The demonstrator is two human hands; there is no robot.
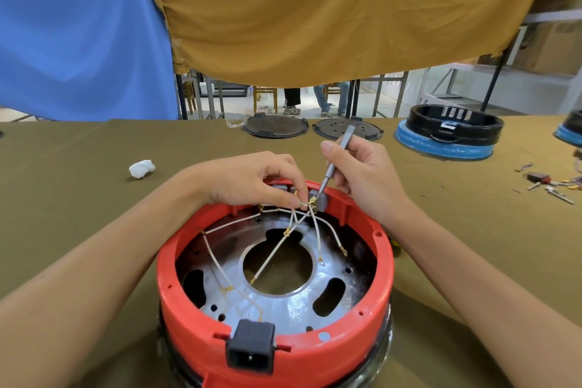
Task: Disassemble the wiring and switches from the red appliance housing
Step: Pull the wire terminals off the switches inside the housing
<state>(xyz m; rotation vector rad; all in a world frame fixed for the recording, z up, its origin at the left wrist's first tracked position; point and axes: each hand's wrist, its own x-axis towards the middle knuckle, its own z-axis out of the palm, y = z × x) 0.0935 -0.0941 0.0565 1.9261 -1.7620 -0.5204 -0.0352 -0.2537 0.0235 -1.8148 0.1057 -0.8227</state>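
Hands worked at the far rim of the red housing (315, 346), which sat at the counter's (78, 214) near edge.
The left hand (252, 179) pinched the white wires (277, 246) in a closed grip by the grey switch (319, 201); the right hand (356, 173), clamped on a grey screwdriver (335, 161), put its tip to that switch.

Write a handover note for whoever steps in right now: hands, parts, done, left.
Left hand pinches a white wire at the far rim of the red housing. Right hand holds a grey screwdriver, tip at the grey switch. Several wire ends lie loose on the metal plate. Left: switches, remaining wires, black power socket still mounted.
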